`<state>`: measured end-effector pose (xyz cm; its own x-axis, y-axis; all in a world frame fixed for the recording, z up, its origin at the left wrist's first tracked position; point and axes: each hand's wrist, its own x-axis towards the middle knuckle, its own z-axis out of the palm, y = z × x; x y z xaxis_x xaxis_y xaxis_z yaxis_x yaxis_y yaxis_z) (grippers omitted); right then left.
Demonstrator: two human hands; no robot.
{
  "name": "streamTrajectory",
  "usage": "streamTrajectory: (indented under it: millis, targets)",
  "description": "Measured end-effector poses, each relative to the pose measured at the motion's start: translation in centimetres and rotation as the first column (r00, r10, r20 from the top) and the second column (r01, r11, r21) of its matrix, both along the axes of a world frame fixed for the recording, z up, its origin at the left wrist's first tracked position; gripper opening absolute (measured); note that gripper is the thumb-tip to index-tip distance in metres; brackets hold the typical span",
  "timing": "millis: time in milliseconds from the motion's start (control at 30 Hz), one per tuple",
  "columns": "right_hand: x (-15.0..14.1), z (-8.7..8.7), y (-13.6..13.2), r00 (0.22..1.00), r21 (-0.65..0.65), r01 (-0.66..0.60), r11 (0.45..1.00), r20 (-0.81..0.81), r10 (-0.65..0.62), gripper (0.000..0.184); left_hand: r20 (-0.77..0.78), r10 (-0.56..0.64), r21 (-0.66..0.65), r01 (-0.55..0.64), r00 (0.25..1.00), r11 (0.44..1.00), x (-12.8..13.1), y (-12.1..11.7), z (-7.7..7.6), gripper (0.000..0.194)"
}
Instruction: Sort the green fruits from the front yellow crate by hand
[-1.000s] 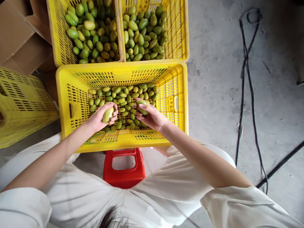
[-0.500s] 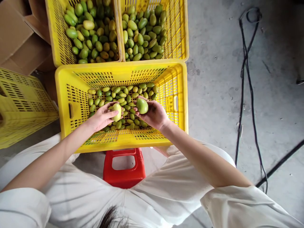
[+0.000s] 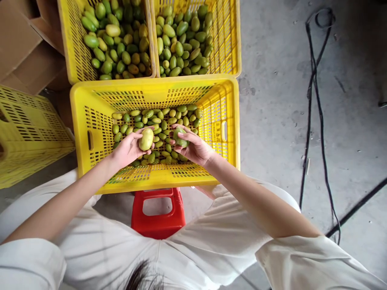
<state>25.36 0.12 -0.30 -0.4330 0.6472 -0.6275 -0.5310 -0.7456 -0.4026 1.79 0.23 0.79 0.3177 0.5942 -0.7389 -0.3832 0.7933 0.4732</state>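
Note:
My left hand [image 3: 128,150] is closed around a pale yellow-green oval fruit [image 3: 146,139], which rests in its curled fingers. A darker green oval fruit [image 3: 180,139] sits in my right hand [image 3: 198,150], fingers and thumb wrapped round it. Both hands hang over the near yellow plastic crate [image 3: 79,121], a short gap between them. On the floor of that crate lie several more oval fruits [image 3: 157,120], green to yellowish. My hands and forearms hide part of them. The exact kind of fruit is not clear.
Two more yellow crates [image 3: 153,48] heaped with similar fruit adjoin the far rim. Another yellow crate [image 3: 33,133] and cardboard [image 3: 18,44] stand at left. A red stool [image 3: 157,225] is between my legs. Black cables [image 3: 314,76] lie on the concrete floor at right.
Both fruits have been turned in my hands. My right fingers and thumb now cover more of the green fruit, and the thumb of my left hand has shifted off the pale fruit's face.

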Motion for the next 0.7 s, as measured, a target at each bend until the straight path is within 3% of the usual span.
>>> streamTrajectory:
  millis: [67,200,333,433,700]
  targets:
    - [0.0,0.1,0.2,1.000,-0.005,0.004,1.000,0.012,-0.004,0.023,-0.009,-0.003,-0.003,0.003,1.000,1.000,0.1,0.0,0.0,0.036]
    - [-0.1,0.1,0.2,1.000,-0.036,-0.020,0.999,0.007,0.020,0.032,-0.075,-0.017,0.057,0.022,0.997,0.998,0.2,-0.3,-0.2,0.041]
    - [-0.3,-0.4,-0.2,0.999,-0.016,0.013,1.000,0.042,-0.012,0.022,-0.123,0.041,0.115,-0.027,0.992,0.993,0.2,-0.4,-0.9,0.035]
    - [-0.2,-0.6,-0.2,0.995,-0.003,0.057,0.998,0.078,-0.057,0.030,-0.136,0.079,0.128,-0.061,0.988,0.990,0.0,-0.3,-1.2,0.028]
    - [0.3,-0.6,0.2,0.997,-0.105,0.068,0.992,0.046,-0.064,0.019,-0.106,0.063,0.077,-0.055,0.992,0.996,-0.1,-0.3,-0.5,0.023]
